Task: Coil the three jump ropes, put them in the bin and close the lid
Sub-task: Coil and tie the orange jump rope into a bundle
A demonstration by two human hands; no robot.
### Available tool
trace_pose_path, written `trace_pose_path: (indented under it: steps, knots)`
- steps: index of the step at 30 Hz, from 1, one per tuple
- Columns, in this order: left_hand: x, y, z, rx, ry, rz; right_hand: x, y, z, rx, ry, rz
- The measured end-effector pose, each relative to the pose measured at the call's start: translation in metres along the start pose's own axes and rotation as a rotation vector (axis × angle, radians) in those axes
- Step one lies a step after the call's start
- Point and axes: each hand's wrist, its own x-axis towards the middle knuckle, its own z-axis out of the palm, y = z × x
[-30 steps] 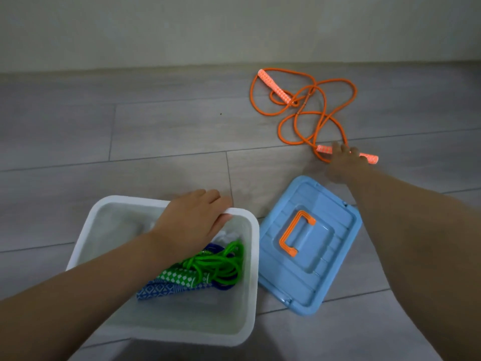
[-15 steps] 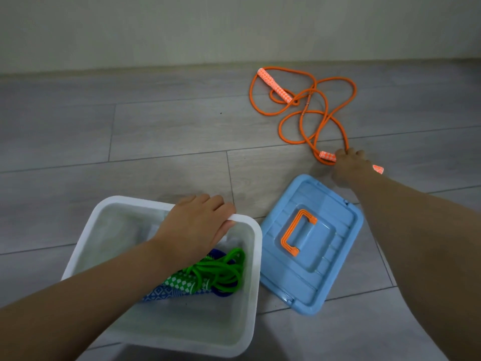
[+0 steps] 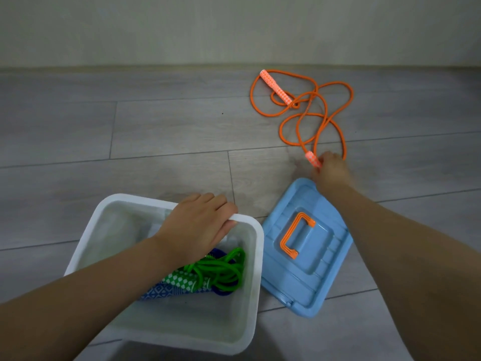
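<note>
Fingers [image 3: 328, 159] of the right hand [image 3: 331, 170] pinch the orange rope's handle [image 3: 313, 159] on the floor; left hand [image 3: 197, 226] curls over the bin's far rim [image 3: 135, 200].

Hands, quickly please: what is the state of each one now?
Left hand: closed on the bin rim.
Right hand: closed on the orange rope handle.

A grey plank floor [image 3: 161, 131] carried everything. On it stood a white bin [image 3: 256, 272], the blue lid [image 3: 307, 290] lay flat just beside it, and an orange jump rope [image 3: 348, 100] sprawled loose near the wall.
</note>
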Motion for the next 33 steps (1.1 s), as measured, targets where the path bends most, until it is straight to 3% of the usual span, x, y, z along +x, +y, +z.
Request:
trace_pose_path:
  steps: [3, 7, 10, 14, 17, 19, 21, 25, 28, 31, 33]
  knots:
    - [-0.003, 0.001, -0.003, -0.059, 0.015, -0.037, -0.023, -0.039, -0.030, 0.480, 0.177, -0.003]
    - [-0.007, 0.018, -0.021, -0.373, 0.099, -0.344, -0.081, -0.095, -0.075, 0.735, 0.215, -0.165]
    - [-0.014, 0.038, -0.046, -0.771, 0.169, -0.607, -0.130, -0.123, -0.102, 0.668, 0.153, -0.353]
    - [-0.019, 0.050, -0.092, -1.645, 0.276, -0.903, -0.193, -0.152, -0.131, 0.458, 0.121, -0.662]
    - [-0.037, 0.048, -0.138, -2.040, 0.213, -0.865, -0.236, -0.164, -0.147, 0.289, 0.176, -0.952]
    - [-0.055, 0.051, -0.168, -2.145, 0.201, -0.837, -0.261, -0.169, -0.160, 0.196, 0.145, -1.061]
    - [-0.076, 0.063, -0.196, -2.106, 0.199, -0.827, -0.287, -0.170, -0.177, 0.126, 0.116, -1.185]
    - [-0.118, 0.103, -0.237, -1.776, 0.052, -0.768, -0.342, -0.164, -0.215, -0.033, 0.052, -1.331]
    - [-0.141, 0.141, -0.266, -1.554, 0.021, -0.678, -0.373, -0.160, -0.254, -0.006, 0.038, -1.116]
    - [-0.156, 0.179, -0.297, -1.296, 0.023, -0.585, -0.387, -0.161, -0.296, -0.010, 0.174, -0.810]
    - [-0.166, 0.204, -0.317, -1.170, 0.007, -0.502, -0.393, -0.165, -0.326, 0.152, 0.177, -0.614]
